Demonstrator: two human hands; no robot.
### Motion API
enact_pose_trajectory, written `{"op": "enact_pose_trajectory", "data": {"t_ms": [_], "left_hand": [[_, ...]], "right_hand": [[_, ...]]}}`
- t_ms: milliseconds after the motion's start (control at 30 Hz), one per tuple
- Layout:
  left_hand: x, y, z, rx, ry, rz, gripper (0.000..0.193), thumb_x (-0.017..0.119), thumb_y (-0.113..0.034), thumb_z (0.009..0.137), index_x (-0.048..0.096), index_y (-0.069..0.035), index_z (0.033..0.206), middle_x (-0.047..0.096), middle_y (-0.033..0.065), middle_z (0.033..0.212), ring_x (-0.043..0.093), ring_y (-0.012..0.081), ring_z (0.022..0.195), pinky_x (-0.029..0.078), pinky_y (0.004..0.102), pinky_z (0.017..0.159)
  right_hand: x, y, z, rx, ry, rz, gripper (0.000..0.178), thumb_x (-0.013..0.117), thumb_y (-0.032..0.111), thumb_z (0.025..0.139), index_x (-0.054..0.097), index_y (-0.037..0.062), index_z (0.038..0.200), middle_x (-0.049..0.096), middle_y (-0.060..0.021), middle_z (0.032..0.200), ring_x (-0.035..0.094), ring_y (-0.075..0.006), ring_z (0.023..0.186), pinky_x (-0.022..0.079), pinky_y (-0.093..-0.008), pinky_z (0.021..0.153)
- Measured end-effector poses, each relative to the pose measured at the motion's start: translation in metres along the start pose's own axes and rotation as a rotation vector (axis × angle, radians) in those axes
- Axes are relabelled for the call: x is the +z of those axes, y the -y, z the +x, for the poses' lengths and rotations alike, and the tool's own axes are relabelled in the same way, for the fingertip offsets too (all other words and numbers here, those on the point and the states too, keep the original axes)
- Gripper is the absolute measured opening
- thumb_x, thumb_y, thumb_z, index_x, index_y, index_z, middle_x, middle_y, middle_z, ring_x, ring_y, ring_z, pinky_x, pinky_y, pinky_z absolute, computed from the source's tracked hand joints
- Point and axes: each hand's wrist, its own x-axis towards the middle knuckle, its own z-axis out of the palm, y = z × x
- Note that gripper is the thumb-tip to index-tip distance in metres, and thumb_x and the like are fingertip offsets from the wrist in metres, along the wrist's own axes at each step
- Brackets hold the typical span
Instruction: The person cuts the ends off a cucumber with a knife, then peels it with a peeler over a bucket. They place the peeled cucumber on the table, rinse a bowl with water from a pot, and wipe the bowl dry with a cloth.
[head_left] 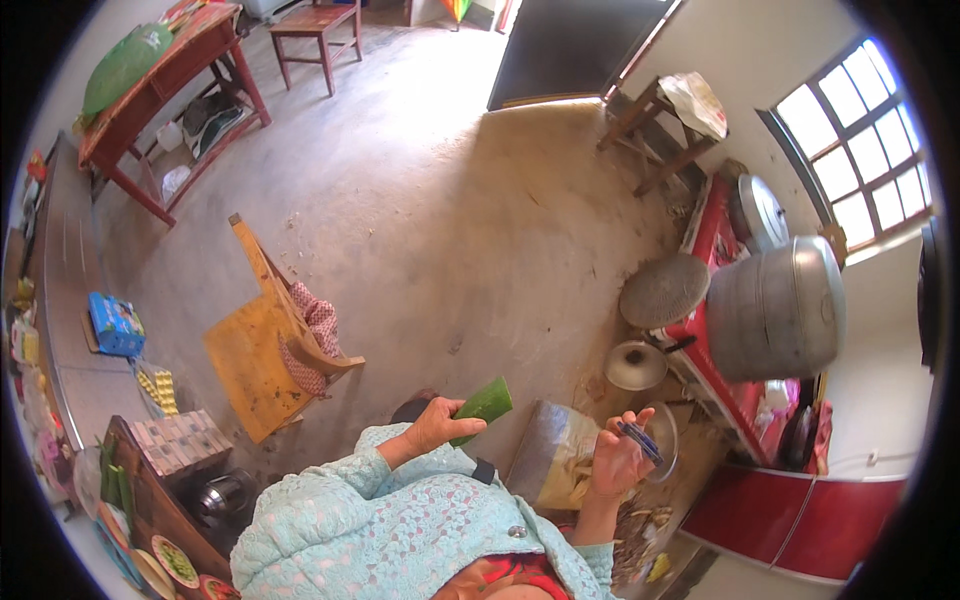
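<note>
My left hand [436,424] is closed round one end of a long green vegetable piece [488,400], held in front of my body with its broad end tilted up and to the right. It has smooth green skin; its exact kind is unclear. Over to the right, my raised right hand [606,462] grips a small dark-blue object [640,442] between thumb and fingers. That object is slim and too small to name. The two hands are well apart. Several similar green pieces [118,490] lie on the wooden counter at the lower left.
A tipped wooden chair [255,350] with a checked cloth stands left of me. Below my right hand are a box [555,455] and a round metal lid [662,440]. A large metal pot [775,310] sits on the red stand at right. A plate of cut food [175,562] is lower left.
</note>
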Motion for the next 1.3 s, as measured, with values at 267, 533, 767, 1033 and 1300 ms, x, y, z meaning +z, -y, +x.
{"op": "enact_pose_trajectory", "data": {"t_ms": [267,533,767,1033,1300], "left_hand": [[-0.009,-0.029,0.072,-0.016,-0.188,-0.195,0.032,0.067,-0.026,0.075,0.065,0.001,0.093,0.059,-0.0017,0.077,0.05,0.005,0.069,0.042,0.0223,0.062],[-0.006,-0.08,0.108,0.079,-0.474,-0.276,0.025,0.063,-0.029,0.077,0.062,-0.005,0.081,0.049,-0.0053,0.062,0.041,0.0027,0.052,0.03,0.0198,0.046],[-0.028,-0.085,0.129,0.126,-0.695,-0.365,0.034,0.061,-0.032,0.075,0.061,0.0,0.087,0.054,-0.0005,0.072,0.047,0.0059,0.061,0.036,0.0213,0.053],[-0.097,-0.116,0.199,0.242,-0.701,-0.412,0.023,0.065,-0.024,0.077,0.061,-0.001,0.077,0.051,-0.0042,0.067,0.043,0.0032,0.061,0.034,0.0216,0.053],[-0.19,-0.173,0.246,0.246,-0.737,-0.471,0.025,0.065,-0.025,0.073,0.061,0.0,0.075,0.052,-0.0022,0.065,0.045,0.0043,0.061,0.035,0.0223,0.054]], "right_hand": [[-0.05,0.011,0.067,0.082,-0.225,-0.01,0.059,0.067,0.02,0.076,0.041,0.0122,0.129,0.049,-0.0151,0.116,0.044,-0.0293,0.113,0.04,-0.0427,0.091],[-0.083,0.033,0.194,0.272,-0.213,0.029,0.06,0.065,0.027,0.074,0.042,0.0082,0.127,0.049,-0.0161,0.111,0.047,-0.0314,0.112,0.04,-0.0462,0.094],[-0.06,-0.016,0.344,0.491,0.015,-0.026,0.062,0.065,0.026,0.073,0.041,0.0072,0.127,0.048,-0.0152,0.106,0.048,-0.0296,0.107,0.041,-0.0402,0.092],[-0.016,-0.113,0.471,0.669,0.017,0.052,0.065,0.064,0.02,0.073,0.037,0.0019,0.129,0.044,-0.0162,0.113,0.047,-0.0267,0.106,0.041,-0.0373,0.088],[-0.011,-0.15,0.541,0.678,-0.149,0.176,0.069,0.065,0.009,0.075,0.028,-0.0009,0.131,0.04,-0.0163,0.118,0.046,-0.0258,0.108,0.04,-0.037,0.091]]}}
